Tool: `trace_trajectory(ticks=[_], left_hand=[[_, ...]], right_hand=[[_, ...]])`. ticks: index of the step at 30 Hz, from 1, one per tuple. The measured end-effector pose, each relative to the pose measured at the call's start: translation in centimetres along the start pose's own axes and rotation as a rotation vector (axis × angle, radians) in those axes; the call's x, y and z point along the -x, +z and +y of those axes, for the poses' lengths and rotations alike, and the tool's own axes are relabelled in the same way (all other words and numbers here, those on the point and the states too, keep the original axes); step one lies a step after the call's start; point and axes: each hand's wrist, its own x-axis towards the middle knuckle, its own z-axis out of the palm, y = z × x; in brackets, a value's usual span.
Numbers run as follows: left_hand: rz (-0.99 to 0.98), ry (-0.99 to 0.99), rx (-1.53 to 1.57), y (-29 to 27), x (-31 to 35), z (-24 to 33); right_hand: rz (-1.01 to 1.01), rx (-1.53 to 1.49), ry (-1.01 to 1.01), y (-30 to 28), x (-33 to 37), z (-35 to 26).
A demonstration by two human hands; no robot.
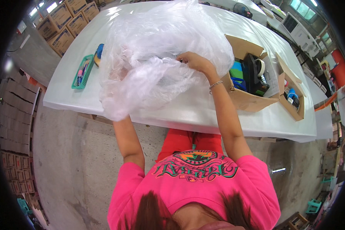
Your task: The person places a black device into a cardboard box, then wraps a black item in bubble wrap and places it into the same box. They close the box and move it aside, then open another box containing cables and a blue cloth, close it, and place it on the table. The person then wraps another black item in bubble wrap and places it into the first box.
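A big, crumpled heap of clear plastic sheeting spreads over the middle of the white-covered table, and its near folds hang to the front edge. My right hand is closed on a fold of it, fingers curled in at the plastic's right side. From the lower left my left forearm reaches up under the sheeting. Folds cover the left hand, so its fingers cannot be made out.
Left of the plastic lie a green basket with pens and a tape dispenser. On the right stand an open cardboard box of supplies and a smaller carton. Stacked cartons rise at the back left, a fan behind.
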Motion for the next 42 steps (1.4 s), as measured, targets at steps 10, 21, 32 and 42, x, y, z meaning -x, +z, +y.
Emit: trace_trajectory(ticks=[10,21,32,42], left_hand=[[0.094,0.350,0.021,3.6,1.9,-0.1],[0.168,0.463,0.082,1.6,1.2,1.7],[0.238,0.546,0.015,-0.9,3.8,3.4],[0.254,0.580,-0.067,0.7,6.4,1.9]], right_hand=[[0.744,-0.112,0.053,0.7,-5.9,-3.1],[0.213,0.216,0.230,4.1,-4.3,-0.3],[-0.427,-0.224,-0.318,-0.7,8.2,-8.9],[-0.504,-0.471,-0.391,9.1,15.5,-11.7]])
